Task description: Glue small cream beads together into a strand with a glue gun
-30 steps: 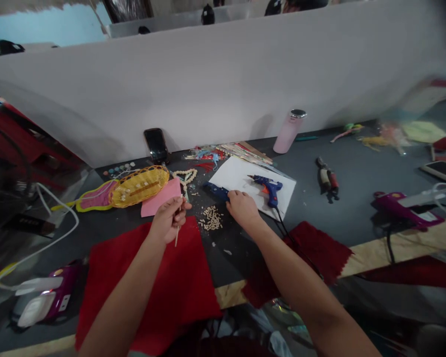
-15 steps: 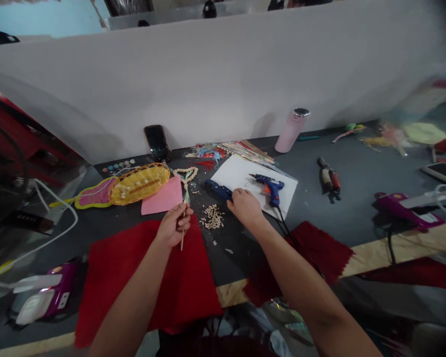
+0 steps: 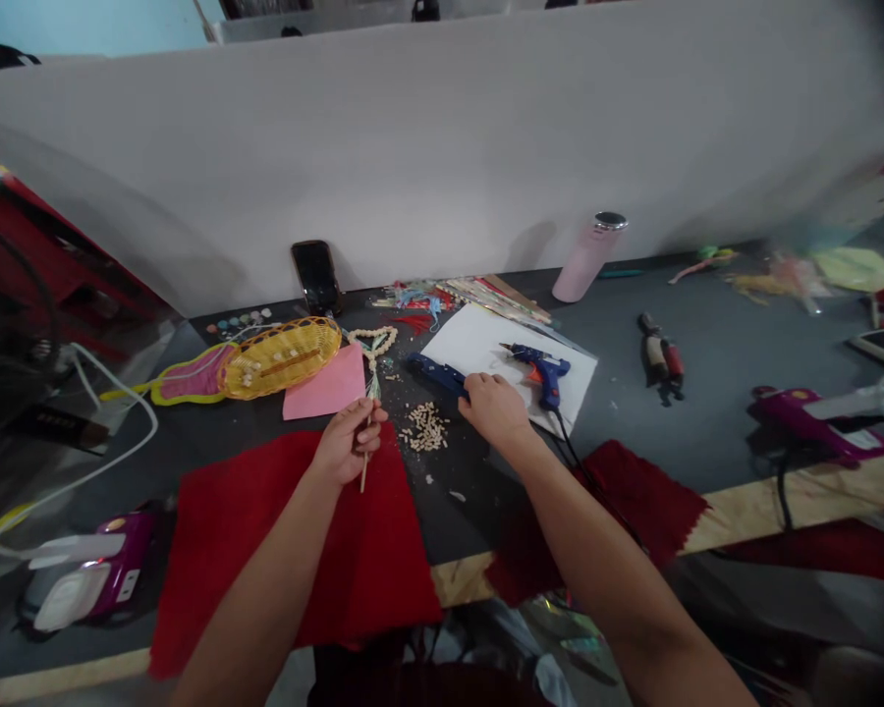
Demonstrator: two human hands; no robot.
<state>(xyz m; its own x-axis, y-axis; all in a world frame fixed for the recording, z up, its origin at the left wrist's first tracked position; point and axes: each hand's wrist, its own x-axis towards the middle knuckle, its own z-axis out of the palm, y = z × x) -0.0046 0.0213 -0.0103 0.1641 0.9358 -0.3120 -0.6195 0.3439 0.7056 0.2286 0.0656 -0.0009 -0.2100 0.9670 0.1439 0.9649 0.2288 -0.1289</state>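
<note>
My left hand (image 3: pixel 350 439) is closed on a thin wooden stick (image 3: pixel 363 476), over the edge of the red cloth (image 3: pixel 265 540). Just beyond its fingers lies a loop of pale beads (image 3: pixel 381 339) with a light tassel. My right hand (image 3: pixel 495 405) has its fingers curled over the near end of a long dark blue tool (image 3: pixel 434 371), whose kind I cannot make out. That tool lies partly on white paper (image 3: pixel 461 339). Between the hands is a small heap of short wooden pieces (image 3: pixel 423 428). A blue glue gun (image 3: pixel 541 371) rests on the paper, right of my right hand.
A yellow woven basket (image 3: pixel 284 358) sits left on pink paper (image 3: pixel 328 383). A phone (image 3: pixel 316 278) leans on the white partition, and a pink bottle (image 3: pixel 590 255) stands at the back. Pliers (image 3: pixel 661 355) and purple devices (image 3: pixel 825 424) lie on the dark table.
The view has shifted slightly, moving the scene a little to the right. Both hands keep almost the same place and hold.
</note>
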